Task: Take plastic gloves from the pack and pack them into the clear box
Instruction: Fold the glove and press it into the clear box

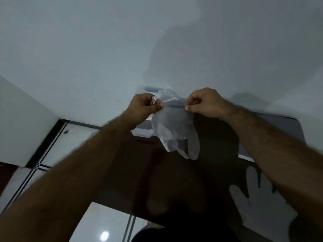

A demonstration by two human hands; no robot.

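Nearest, a flat glove [258, 206] is seen lying on the dark bench [174, 180]. Beyond, a clear plastic glove [173, 130] is held up by its cuff, fingers of left hand [145, 106] and right hand [204, 103] pinched on it, presumably to spread it. Farther, the pack [148, 89] is glimpsed; no clear box can be told.

Plain indoor room, likely a home.
Bare white wall [87, 49], glossy tiled floor [104, 222], dark brown table [139, 172].
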